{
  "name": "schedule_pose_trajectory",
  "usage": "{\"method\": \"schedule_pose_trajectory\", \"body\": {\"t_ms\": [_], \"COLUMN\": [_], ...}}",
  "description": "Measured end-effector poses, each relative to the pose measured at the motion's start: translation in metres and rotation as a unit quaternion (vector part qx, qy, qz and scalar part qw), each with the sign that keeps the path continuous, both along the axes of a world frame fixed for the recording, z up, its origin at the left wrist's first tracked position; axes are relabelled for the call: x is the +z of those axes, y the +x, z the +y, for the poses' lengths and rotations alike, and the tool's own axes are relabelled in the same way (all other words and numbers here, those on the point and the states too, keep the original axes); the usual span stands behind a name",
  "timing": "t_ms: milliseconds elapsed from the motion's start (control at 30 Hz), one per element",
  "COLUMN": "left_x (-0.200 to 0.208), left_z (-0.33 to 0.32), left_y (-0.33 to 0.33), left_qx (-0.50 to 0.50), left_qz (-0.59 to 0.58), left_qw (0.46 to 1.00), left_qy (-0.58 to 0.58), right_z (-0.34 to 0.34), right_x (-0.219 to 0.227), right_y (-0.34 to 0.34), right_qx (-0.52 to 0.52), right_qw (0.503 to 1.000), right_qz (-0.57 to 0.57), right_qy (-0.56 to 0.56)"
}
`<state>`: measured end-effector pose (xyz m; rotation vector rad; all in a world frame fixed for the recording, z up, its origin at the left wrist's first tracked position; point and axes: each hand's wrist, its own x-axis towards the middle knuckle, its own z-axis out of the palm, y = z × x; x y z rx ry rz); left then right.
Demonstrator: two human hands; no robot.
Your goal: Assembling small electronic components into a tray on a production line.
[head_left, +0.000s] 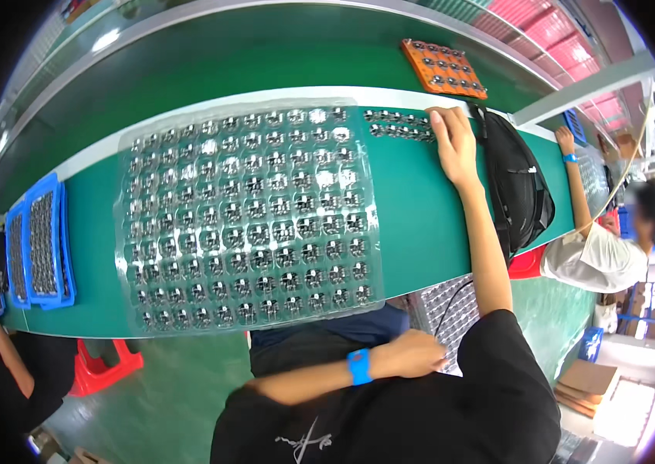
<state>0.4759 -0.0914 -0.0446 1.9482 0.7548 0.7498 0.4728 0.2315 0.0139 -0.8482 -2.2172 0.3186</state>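
Observation:
A large clear blister tray lies on the green table, its pockets filled with small black-and-silver parts. To its right, two short rows of the same kind of part stand on the table. My right hand is at the right end of these rows, fingers stretched forward and apart; I see nothing held in it. My left hand, below a blue wristband, is curled in beside a second filled blister tray below the table edge. Its fingertips are partly hidden, and what they hold cannot be made out.
A black bag lies right of my right forearm. An orange block with parts sits beyond the table's far edge. Blue trays stand at the left end. Co-workers sit on both sides, with red stools. A thin dark cable hangs near my left hand.

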Motion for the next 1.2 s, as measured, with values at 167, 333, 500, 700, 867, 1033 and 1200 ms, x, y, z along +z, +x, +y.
{"method": "schedule_pose_trajectory", "body": {"t_ms": [167, 333, 500, 700, 867, 1033, 1200], "left_x": [-0.052, -0.012, -0.016, -0.018, -0.022, -0.033, -0.041], "left_z": [0.005, 0.002, -0.014, -0.039, -0.028, -0.032, -0.039], "left_y": [0.023, -0.011, -0.04, -0.051, -0.047, -0.041, -0.039], "left_qx": [-0.026, 0.066, 0.073, 0.017, 0.022, 0.045, 0.066], "left_qz": [0.016, 0.012, 0.214, 0.187, 0.166, 0.155, 0.16], "left_qw": [0.998, 0.997, 0.965, 0.968, 0.97, 0.974, 0.973], "left_qy": [-0.055, 0.031, 0.133, 0.165, 0.175, 0.157, 0.153], "right_z": [0.004, 0.003, 0.008, 0.008, 0.008, 0.004, -0.016], "right_x": [-0.005, -0.004, -0.003, -0.005, -0.004, -0.002, 0.046], "right_y": [0.004, -0.001, 0.003, 0.002, -0.001, 0.003, -0.034], "right_qx": [-0.011, -0.031, -0.054, -0.069, -0.056, -0.029, 0.081], "right_qw": [1.0, 0.997, 0.997, 0.996, 0.997, 0.999, 0.995], "right_qz": [-0.003, -0.004, -0.031, -0.041, -0.024, -0.039, 0.013], "right_qy": [-0.005, -0.068, -0.049, -0.043, -0.043, 0.004, 0.05]}}
